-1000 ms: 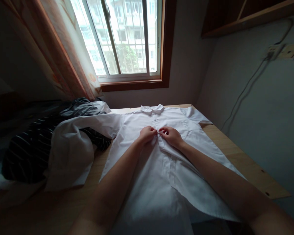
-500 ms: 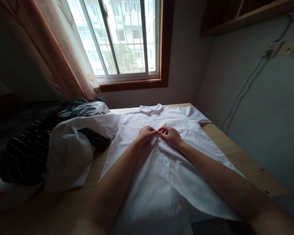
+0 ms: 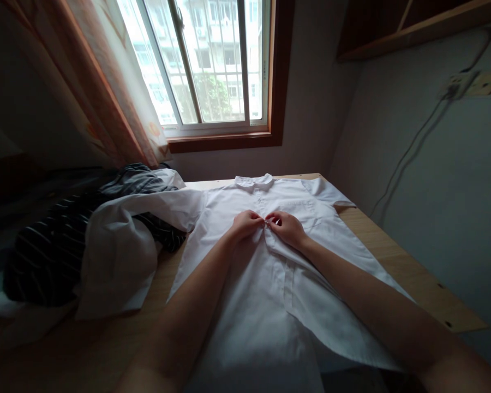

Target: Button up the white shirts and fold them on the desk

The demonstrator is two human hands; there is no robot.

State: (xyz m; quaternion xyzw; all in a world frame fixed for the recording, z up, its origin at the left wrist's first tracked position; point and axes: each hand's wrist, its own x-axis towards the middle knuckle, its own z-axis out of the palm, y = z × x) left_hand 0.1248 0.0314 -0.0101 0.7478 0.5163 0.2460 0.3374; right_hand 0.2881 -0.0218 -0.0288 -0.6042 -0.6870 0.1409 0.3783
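Observation:
A white shirt (image 3: 245, 295) lies front up, its collar towards the window. Above the middle of its front, my left hand (image 3: 247, 222) and my right hand (image 3: 286, 226) meet, both closed in a pinch on the front edges. Whether a button sits between the fingertips is too small to make out. Below my hands the two front panels are apart, and the right one is lifted and folded in a loose wave. Higher up, towards the collar, the front edges lie together. One sleeve stretches left over other clothes.
On the left is a heap of clothes with a black striped garment (image 3: 45, 256). The wooden table (image 3: 425, 278) shows along the right side. Behind it are a window (image 3: 213, 65) and a curtain (image 3: 102, 82). A cable (image 3: 405, 153) hangs from a wall socket.
My hands keep the same pinch on the shirt front with hardly any movement. The whole view has shifted slightly.

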